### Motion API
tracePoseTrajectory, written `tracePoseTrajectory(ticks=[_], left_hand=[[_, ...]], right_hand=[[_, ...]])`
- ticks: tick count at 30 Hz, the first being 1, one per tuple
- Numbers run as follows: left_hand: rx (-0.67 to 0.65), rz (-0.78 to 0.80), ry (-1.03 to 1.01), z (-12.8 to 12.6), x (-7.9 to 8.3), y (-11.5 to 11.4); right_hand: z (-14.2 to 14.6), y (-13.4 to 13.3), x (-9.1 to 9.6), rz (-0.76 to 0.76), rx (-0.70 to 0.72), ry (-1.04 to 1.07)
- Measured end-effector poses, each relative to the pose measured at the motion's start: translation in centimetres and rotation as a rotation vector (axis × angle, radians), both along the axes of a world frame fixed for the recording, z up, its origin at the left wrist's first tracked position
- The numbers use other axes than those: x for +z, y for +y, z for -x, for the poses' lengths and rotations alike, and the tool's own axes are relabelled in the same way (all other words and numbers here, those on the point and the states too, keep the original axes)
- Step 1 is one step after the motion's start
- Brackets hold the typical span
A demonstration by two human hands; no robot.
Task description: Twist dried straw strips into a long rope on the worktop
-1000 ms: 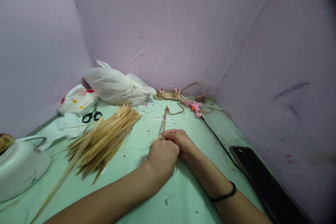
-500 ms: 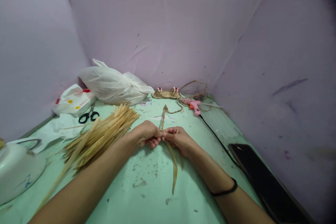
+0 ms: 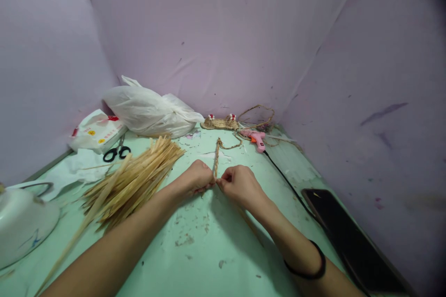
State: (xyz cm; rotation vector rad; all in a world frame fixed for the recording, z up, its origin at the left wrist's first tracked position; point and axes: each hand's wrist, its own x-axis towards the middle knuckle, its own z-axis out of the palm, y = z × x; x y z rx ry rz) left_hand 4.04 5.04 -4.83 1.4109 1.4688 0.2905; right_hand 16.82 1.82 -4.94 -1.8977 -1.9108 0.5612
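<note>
Braided straw cord (image 3: 216, 160), tan and thin, lies flat on the mint-green table top (image 3: 209, 260), and both hands hold its near end. The left hand (image 3: 195, 177) has its fingers curled closed on the last plaited turn. The right hand (image 3: 240, 184), touching it, nips thumb against forefinger on the loose straw strand (image 3: 251, 228) that leaves the cord there.

Change over the last second: the left hand lay on top of the right, then the two parted, and the strand trailed free towards 6 o'clock. Now the right hand has rolled over it, so the strand runs under the wrist towards 5 o'clock. This reads as one more twist being laid into the plait.

From the grip outward:
- **12 o'clock:** the cord runs away to a small woven straw piece with red-and-white beads (image 3: 220, 123) at the wall.
- **1 o'clock:** a pink glue gun (image 3: 256, 139), with its black cable (image 3: 285, 181) leading back towards 4 o'clock, past a dark flat phone (image 3: 348, 236).
- **9 o'clock:** a fanned bundle of pale straw strips (image 3: 135, 181).
- **10 o'clock:** black-handled scissors (image 3: 116, 152), with a white plastic bag (image 3: 149, 111) beyond them.
- **8 o'clock:** a white enamel pot (image 3: 24, 222) at the table's edge.
</note>
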Motion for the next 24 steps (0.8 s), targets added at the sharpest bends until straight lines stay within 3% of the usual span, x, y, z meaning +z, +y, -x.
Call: tracePoseTrajectory(ticks=[4, 7, 10, 13, 17, 19, 22, 24], left_hand=[[0.066, 0.09, -0.058, -0.4, 0.2, -0.3], [0.072, 0.135, -0.176, -0.1, 0.0, 0.0], [0.009, 0.134, -0.214, 0.8, -0.8, 0.7], [-0.094, 0.107, -0.209, 1.6, -1.5, 1.5], [-0.13, 0.099, -0.303, 1.9, -1.3, 1.7], [-0.141, 0.094, -0.338, 1.9, -1.1, 1.5], [-0.174, 0.083, -0.359, 1.8, -1.1, 1.4], [-0.182, 0.089, -0.35, 1.8, -1.1, 1.4]], right_hand=[[0.7, -0.7, 0.4, 0.054, 0.007, -0.002], [1.7, -1.5, 0.4, -0.009, 0.021, -0.056], [2.2, -2.0, 0.5, -0.061, 0.055, -0.116], [1.6, -1.7, 0.6, 0.029, 0.118, -0.055], [0.0, 0.1, 0.6, 0.06, -0.069, 0.342], [-0.2, 0.7, 0.5, 0.204, -0.137, 0.663], [0.1, 0.8, 0.2, 0.539, -0.057, 1.005], [0.4, 0.7, -0.1, 0.585, -0.032, 1.011]])
